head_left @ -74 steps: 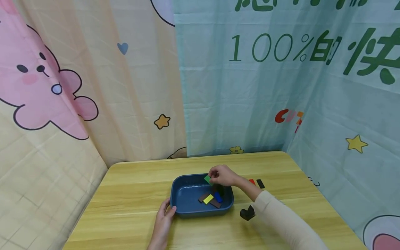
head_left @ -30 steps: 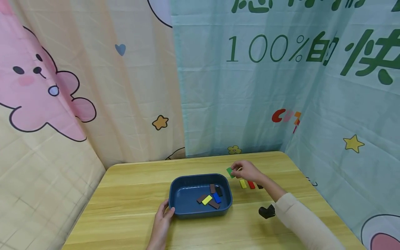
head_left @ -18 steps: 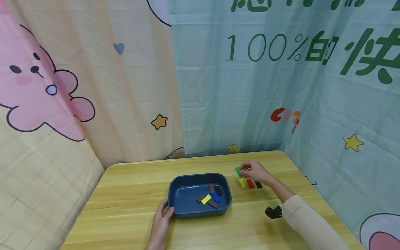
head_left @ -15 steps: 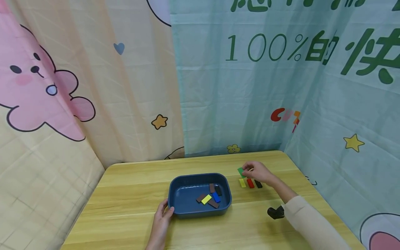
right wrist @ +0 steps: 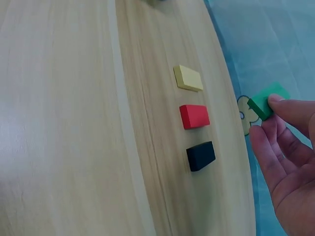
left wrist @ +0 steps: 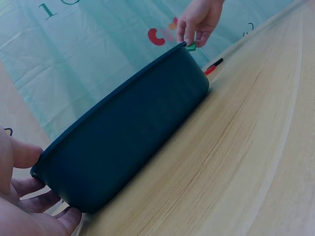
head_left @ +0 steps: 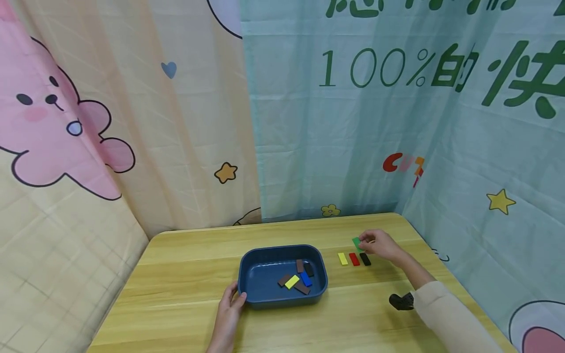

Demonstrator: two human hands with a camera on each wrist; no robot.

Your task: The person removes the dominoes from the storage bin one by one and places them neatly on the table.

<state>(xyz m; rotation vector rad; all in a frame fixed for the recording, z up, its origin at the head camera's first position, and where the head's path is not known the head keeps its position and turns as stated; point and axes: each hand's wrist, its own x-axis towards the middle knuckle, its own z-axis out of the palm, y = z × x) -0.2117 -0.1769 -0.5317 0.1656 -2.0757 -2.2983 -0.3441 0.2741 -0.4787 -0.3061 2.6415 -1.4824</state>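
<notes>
Tray (head_left: pixel 287 303) is getting gripped at left end by left hand (head_left: pixel 230 305); right hand (head_left: pixel 381 244) is pinching green block (head_left: pixel 356 243), hovering right of tray. Lowering flat, not nudging black block (head_left: pixel 365 259), is seeming safest.

The left hand (left wrist: pixel 17 214) had the dark bluish bin (left wrist: pixel 123 128) by its near corner, thumb up at the rim, fingers against the outside wall. That bin sat on the wooden desk (left wrist: pixel 236 137), showing pretty much just its side. Past its far corner, the right hand (left wrist: pixel 199 22) pinched a green block (left wrist: pixel 191 47), with a red block (left wrist: pixel 210 70) and black block (left wrist: pixel 218 62) down on the desk and a teal curtain (left wrist: pixel 98 54) behind.
</notes>
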